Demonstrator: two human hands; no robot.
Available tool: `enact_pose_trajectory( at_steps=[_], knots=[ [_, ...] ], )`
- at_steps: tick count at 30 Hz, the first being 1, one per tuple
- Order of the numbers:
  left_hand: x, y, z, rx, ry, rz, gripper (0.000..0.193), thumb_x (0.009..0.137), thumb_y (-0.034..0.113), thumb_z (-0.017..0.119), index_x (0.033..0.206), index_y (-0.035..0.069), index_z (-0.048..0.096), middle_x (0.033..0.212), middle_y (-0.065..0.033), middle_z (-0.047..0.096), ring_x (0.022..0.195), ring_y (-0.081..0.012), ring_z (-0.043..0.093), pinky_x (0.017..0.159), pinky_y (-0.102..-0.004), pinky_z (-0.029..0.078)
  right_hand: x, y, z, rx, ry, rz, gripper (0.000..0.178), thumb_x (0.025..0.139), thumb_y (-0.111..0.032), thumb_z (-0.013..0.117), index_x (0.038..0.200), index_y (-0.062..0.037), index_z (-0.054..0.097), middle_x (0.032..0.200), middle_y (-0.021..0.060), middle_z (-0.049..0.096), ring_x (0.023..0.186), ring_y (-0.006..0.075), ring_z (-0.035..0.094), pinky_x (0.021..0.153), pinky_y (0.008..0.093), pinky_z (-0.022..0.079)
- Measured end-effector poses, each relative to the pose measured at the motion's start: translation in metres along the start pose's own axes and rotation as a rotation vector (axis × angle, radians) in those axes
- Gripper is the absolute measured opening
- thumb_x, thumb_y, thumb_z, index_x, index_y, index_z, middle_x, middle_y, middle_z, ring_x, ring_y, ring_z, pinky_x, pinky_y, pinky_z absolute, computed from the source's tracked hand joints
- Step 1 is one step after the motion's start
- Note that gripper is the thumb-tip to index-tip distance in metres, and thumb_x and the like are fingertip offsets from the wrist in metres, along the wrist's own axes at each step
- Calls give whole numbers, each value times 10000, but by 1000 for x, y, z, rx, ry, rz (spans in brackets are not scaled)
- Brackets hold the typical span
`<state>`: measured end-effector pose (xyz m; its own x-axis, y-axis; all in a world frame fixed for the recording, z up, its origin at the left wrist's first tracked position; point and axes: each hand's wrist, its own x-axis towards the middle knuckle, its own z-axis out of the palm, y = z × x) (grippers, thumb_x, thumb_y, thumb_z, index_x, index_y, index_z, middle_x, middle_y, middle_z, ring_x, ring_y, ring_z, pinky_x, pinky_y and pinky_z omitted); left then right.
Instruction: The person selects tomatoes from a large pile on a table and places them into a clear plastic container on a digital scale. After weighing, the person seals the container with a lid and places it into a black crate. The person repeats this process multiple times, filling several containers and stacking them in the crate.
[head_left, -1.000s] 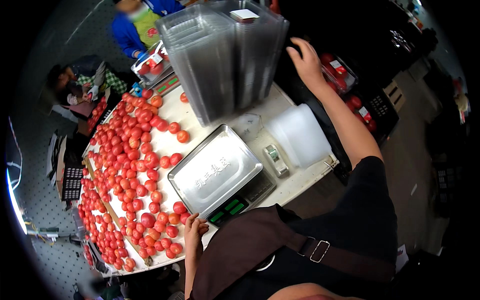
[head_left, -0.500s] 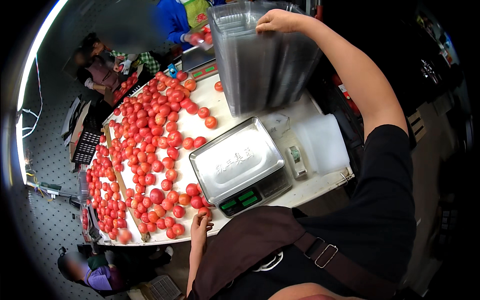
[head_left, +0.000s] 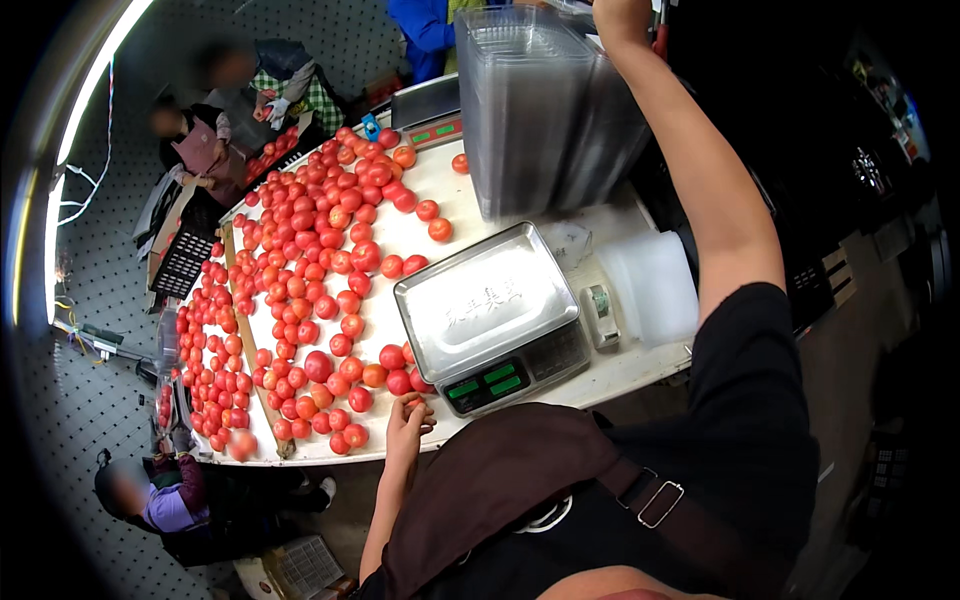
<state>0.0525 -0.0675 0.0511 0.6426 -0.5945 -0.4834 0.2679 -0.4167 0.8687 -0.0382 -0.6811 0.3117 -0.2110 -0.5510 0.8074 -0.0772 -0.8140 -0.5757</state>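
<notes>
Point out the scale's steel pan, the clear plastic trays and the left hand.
Steel pan [head_left: 487, 302], head view: middle of its flat surface.
Clear plastic trays [head_left: 522, 125], head view: side of the left stack.
Left hand [head_left: 405, 424], head view: middle of the hand.

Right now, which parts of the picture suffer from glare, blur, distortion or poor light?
Head view: glare washes out part of the metal scale pan, and the tube light is blown out; head view: the clear tray stack looks smeared, and one tomato at lower left is blurred; head view: fisheye bending curves the tube light, and the far right sinks to near black.
</notes>
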Motion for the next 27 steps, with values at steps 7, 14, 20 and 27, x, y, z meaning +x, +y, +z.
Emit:
enact_pose_trajectory(
  at_steps=[7,14,20,27],
  knots=[
    [35,24,28,-48,-29,206,321,1003,233,463,1242,20,488,951,-81,595,784,-144,576,685,-258,475,-220,-134,-133,28,-689,-740,123,830,-84,639,944,-40,640,794,98,605,703,252,587,618,349,470],
    [112,7,55,324,228,302,568,905,318,622,1351,13,445,927,-66,586,766,-164,565,648,-290,495,-436,-101,-159,23,-1349,-453,235,826,-135,644,1051,-73,626,848,61,586,796,248,570,768,371,436],
    [124,-15,58,525,332,324,350,831,105,606,1170,29,558,754,-160,612,712,-299,614,668,-402,486,-365,-90,-193,1,-919,-157,219,853,-112,620,1052,-28,661,916,131,658,854,292,610,801,409,450],
    [118,-29,52,257,263,335,266,908,135,584,1122,-24,587,678,-17,479,593,-103,453,538,-270,389,-380,102,-352,-1090,-1001,397,400,865,-143,634,1236,-12,562,1122,178,616,1007,361,593,868,428,485]
  ],
)
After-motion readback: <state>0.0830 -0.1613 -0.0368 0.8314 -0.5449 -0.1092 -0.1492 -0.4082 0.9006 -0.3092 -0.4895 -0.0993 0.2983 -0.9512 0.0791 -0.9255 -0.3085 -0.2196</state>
